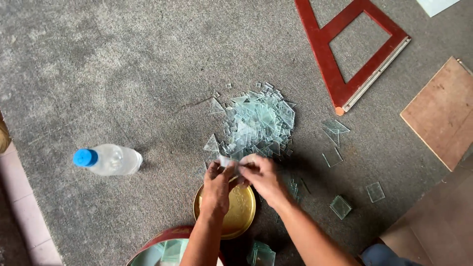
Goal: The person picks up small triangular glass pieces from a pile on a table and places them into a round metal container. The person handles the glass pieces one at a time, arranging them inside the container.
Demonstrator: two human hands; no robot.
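left hand (218,183) + right hand (263,177): both pinch one small glass piece (227,161) | below: gold round lid (226,207) | just beyond: pile of glass shards (258,120) on grey floor (123,64) | left: plastic bottle (109,159), blue cap, lying | far right: red wooden frame (345,49)

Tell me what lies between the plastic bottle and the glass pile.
Only bare grey floor between the bottle and the glass pile, in the head view.

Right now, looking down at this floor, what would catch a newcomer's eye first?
Probably the heap of clear glass pieces glinting on the grey floor at mid-frame. Just below it the left hand and right hand meet over a small pale piece, above a round gold lid. A plastic bottle with a blue cap lies to the left, and a red wooden frame sits top right.
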